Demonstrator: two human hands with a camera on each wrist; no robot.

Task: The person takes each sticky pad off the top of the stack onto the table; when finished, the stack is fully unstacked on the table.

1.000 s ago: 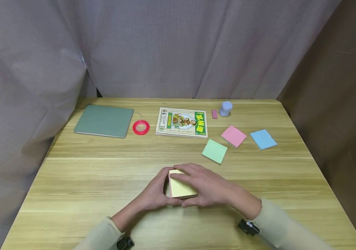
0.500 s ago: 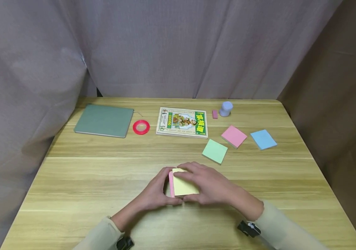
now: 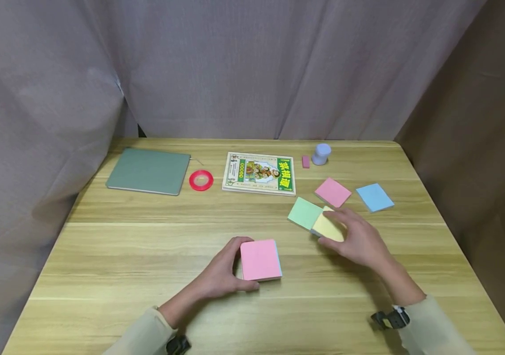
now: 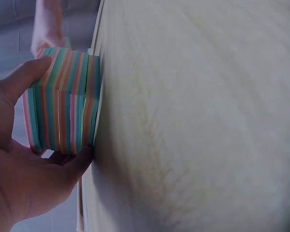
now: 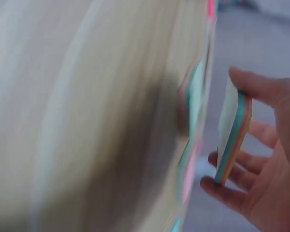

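Two hands split our work: left hand (image 3: 221,276) fingers clamp the thick pink-topped sticky-note block (image 3: 259,260) steady on the worktop (image 3: 123,246); right hand (image 3: 358,239) fingers pinch a thin yellow-topped pad (image 3: 326,228) at two o'clock.

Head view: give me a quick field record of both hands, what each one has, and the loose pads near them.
left hand: grips the pink-topped block, which rests on the table
block sides: multicoloured layers in the left wrist view
right hand: holds the yellow-topped slab, just above the table beside the green pad
other pads: pink pad, blue pad, both lying flat
far side: book, red tape ring
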